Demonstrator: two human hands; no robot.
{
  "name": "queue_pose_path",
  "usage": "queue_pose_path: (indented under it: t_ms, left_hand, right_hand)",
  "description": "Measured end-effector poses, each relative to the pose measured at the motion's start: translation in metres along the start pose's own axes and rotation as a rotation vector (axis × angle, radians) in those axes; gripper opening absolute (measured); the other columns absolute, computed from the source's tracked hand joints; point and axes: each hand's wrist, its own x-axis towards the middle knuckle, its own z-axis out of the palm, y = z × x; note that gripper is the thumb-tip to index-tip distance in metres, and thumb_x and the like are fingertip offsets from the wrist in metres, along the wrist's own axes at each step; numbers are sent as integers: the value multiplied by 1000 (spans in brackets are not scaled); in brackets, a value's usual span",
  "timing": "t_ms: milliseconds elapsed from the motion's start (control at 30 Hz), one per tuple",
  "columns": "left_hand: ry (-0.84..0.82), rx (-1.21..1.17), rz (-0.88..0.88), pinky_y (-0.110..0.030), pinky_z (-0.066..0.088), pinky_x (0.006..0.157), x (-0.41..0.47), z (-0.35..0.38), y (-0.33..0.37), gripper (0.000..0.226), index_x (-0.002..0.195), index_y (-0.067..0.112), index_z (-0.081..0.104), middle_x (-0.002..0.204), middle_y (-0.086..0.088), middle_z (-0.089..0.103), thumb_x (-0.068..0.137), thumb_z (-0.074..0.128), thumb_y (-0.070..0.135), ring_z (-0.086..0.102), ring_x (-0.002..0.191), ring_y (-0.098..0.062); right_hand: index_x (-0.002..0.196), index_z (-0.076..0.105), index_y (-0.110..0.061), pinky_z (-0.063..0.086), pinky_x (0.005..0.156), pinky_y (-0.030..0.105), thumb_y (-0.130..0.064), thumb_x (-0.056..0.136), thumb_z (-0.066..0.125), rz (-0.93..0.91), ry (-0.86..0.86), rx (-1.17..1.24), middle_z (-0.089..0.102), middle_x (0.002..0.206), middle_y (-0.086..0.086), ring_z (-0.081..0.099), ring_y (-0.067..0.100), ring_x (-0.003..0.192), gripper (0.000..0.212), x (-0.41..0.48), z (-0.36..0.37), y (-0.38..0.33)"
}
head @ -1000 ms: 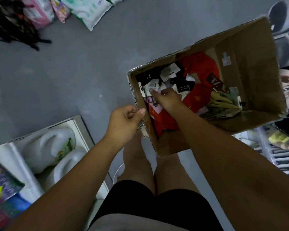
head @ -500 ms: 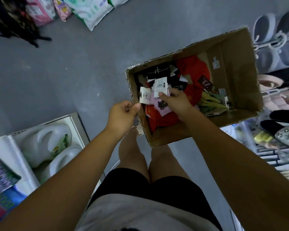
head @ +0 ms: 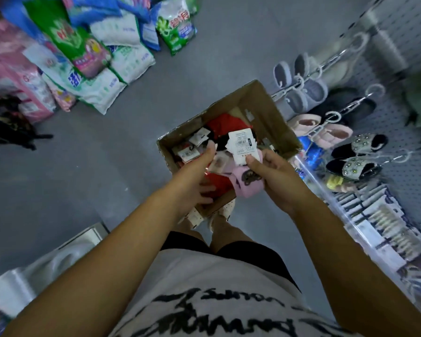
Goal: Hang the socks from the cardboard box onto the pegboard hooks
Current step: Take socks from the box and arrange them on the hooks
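The open cardboard box sits on the grey floor in front of my feet, with several labelled socks inside, red and black ones among them. My right hand grips a pink pair of socks by its white card label, held just above the box's near right corner. My left hand hovers over the box's near left side with thumb up and fingers loosely spread, holding nothing. The grey pegboard with metal hooks stands to the right.
Slippers and sandals hang on the pegboard hooks beside the box. Below them a shelf holds packaged goods. Detergent bags are piled on the floor at the upper left. White jugs stand on a shelf at the lower left.
My right hand has lifted the pink socks out of the box. My left hand has let go of the box edge and moved over the box. The view has swung up toward the pegboard.
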Motion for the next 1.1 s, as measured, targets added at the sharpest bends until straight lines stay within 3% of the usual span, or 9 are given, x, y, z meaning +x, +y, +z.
queue_pose_path:
  t_ms: [67,133,233,433,533,733,933,1033,1100]
  left_hand:
    - [-262,-51,-99,-56,42,109,-7,9,4,94,139,25,60,139,-19,62,71,53,88,55,130,-45]
    - [-325,-123,-44,-53,41,112,-11,21,6,81,136,19,64,133,-16,66,84,47,79,57,129,-39]
    - [-310,-244,148,-47,49,106,-17,42,7,55,138,13,60,133,-15,67,100,51,51,63,125,-32]
    - [-137,-57,245,-39,63,71,-27,73,-6,37,122,1,66,111,-17,76,89,75,17,76,97,-29]
    - [-129,-1,303,-43,63,79,-36,86,-14,31,117,6,66,111,-17,76,88,76,9,77,94,-29]
    - [-272,186,459,-33,62,66,-71,130,-47,19,110,6,69,97,-10,79,92,69,3,78,86,-23]
    - [-277,356,623,-47,57,96,-82,188,-78,18,110,18,72,108,-3,79,93,71,16,74,104,-24]
    - [-296,406,674,-52,57,96,-92,228,-106,12,107,20,73,106,-3,79,96,68,19,74,103,-26]
    - [-325,464,716,-49,60,88,-103,258,-131,14,110,19,73,109,-5,78,98,67,22,72,107,-32]
  right_hand:
    - [111,69,-17,53,99,41,-26,83,68,-33,10,65,74,117,5,69,22,110,30,-22,-2,-2]
    - [113,67,-14,51,101,44,-24,85,68,-52,48,97,73,119,8,67,28,114,30,-41,-3,3]
    - [116,65,-5,49,104,50,-18,92,66,-58,139,58,74,117,9,67,32,114,27,-65,-5,15]
    - [114,68,-8,57,93,38,-14,96,64,-92,249,68,76,110,6,72,26,104,19,-111,-9,34]
    - [109,68,-17,55,78,25,-21,95,66,-180,364,144,76,106,2,72,13,95,15,-131,-13,42]
    - [103,69,-1,56,71,24,-17,90,72,-292,567,236,76,91,7,72,12,82,21,-169,-35,54]
    - [122,60,-11,54,65,24,-17,93,69,-384,796,351,77,82,1,72,15,74,31,-238,-96,79]
    - [123,54,-34,35,50,20,-25,93,71,-391,920,242,43,64,9,42,17,57,35,-289,-133,99]
    - [112,64,-33,36,55,22,-27,93,71,-425,939,216,39,63,9,40,15,57,21,-327,-156,112]
